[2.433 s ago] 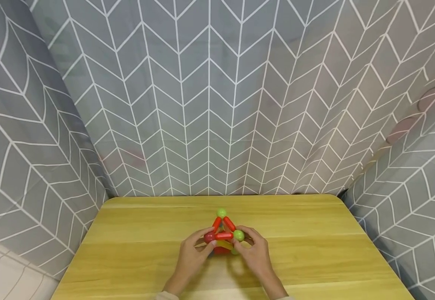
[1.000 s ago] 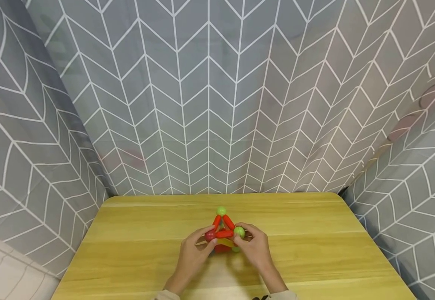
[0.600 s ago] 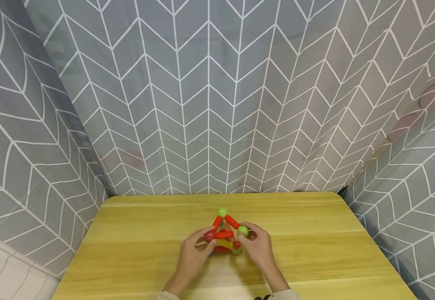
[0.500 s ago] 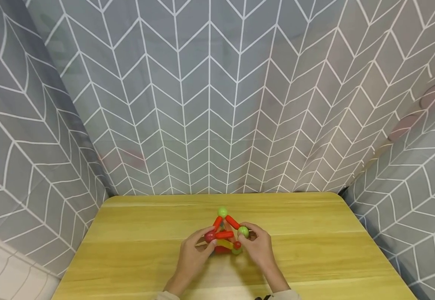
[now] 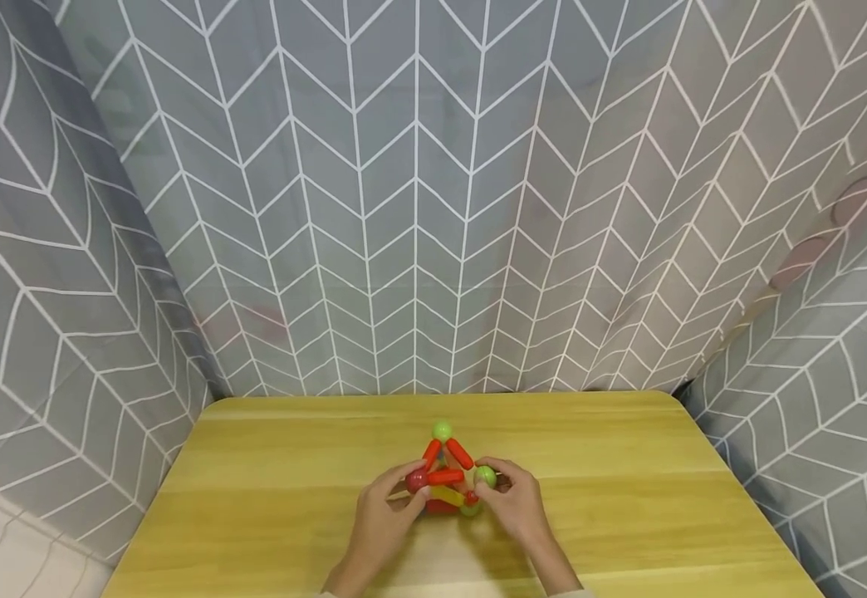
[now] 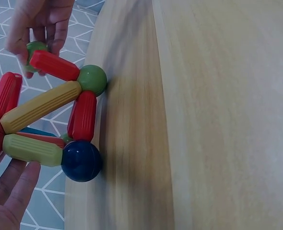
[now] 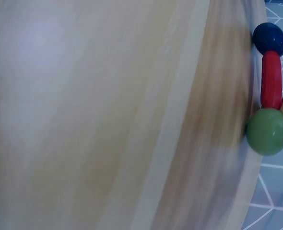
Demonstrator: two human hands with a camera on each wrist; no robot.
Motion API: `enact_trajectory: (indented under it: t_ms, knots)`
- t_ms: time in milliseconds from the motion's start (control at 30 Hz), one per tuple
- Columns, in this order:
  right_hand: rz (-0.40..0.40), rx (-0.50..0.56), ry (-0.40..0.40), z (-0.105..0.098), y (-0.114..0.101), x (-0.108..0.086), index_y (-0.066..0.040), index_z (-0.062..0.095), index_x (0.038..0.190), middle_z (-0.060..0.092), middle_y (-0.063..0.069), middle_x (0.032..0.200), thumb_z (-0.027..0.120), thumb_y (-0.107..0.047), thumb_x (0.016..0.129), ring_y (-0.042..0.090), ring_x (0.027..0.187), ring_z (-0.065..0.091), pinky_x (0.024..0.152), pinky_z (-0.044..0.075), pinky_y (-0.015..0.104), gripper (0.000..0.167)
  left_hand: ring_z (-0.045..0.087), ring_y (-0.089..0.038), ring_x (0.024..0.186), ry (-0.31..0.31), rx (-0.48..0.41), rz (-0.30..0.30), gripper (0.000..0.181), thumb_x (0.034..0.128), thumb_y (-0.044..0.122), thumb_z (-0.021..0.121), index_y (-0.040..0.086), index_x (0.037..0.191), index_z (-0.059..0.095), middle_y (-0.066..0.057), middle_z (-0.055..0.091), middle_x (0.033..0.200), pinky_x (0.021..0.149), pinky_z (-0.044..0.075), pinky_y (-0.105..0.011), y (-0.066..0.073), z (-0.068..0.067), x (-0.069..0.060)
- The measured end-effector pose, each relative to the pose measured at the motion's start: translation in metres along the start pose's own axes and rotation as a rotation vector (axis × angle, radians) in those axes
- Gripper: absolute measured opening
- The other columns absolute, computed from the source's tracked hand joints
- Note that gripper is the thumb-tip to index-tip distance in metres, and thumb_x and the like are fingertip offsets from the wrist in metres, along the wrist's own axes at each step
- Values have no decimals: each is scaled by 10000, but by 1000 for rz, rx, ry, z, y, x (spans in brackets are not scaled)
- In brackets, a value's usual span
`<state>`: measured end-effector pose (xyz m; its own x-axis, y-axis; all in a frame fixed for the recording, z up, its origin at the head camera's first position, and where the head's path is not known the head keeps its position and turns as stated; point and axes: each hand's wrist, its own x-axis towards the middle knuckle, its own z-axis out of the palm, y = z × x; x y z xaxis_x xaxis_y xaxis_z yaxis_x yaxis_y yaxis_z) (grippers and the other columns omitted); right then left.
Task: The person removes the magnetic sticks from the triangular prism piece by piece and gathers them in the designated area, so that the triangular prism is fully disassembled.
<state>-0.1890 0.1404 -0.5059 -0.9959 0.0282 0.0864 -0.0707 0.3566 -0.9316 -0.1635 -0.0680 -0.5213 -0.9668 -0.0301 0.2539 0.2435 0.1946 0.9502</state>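
A magnetic ball-and-rod frame of coloured pieces stands on the table between both hands. My left hand [image 5: 381, 511] grips its red ball [image 5: 416, 480], from which a red rod [image 5: 445, 477] points right with a free end. My right hand [image 5: 516, 502] pinches a green ball [image 5: 485, 476], apart from that rod. Another green ball [image 5: 442, 429] tops the far corner, with two red rods below it. In the left wrist view a yellow rod [image 6: 41, 106] runs to a lower green ball [image 6: 92, 80], and a dark blue ball [image 6: 81, 160] forms a bottom corner. The right wrist view lacks the hand.
The wooden table [image 5: 284, 465] extends around the frame on every side. Grey curtains [image 5: 418, 208] with white chevron lines hang behind it and at both sides.
My right hand has drawn its green ball rightward, off the horizontal red rod's end. A small gap now also shows between it and the slanted red rod. My left hand keeps its grip.
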Motion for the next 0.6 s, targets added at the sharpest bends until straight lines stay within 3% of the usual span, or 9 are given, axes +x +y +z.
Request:
enact_trajectory:
  t_ms: [267, 433, 600]
  knots:
    - [72, -31, 46, -6, 21, 0, 0, 687, 1207, 728, 167, 1129, 758, -137, 874, 133, 895, 691, 707, 559, 161, 367, 727, -264, 1020, 15, 5, -4, 360, 864, 72, 768, 138, 1214, 713, -133, 710, 1233, 776, 614, -220, -2, -1, -3]
    - [126, 26, 90, -10, 32, 3, 23, 661, 1210, 710, 195, 1160, 797, -138, 852, 208, 980, 712, 733, 580, 183, 416, 717, -263, 1059, -19, -15, -25, 354, 885, 89, 754, 150, 1230, 703, -137, 699, 1253, 798, 604, -206, -2, 2, -3]
    - [137, 78, 69, -10, 36, 8, 20, 664, 1211, 699, 213, 1193, 806, -72, 823, 278, 1047, 708, 754, 593, 205, 424, 710, -260, 1069, -15, -8, -41, 345, 895, 134, 754, 166, 1235, 702, -136, 689, 1271, 798, 603, -198, 1, -1, -3]
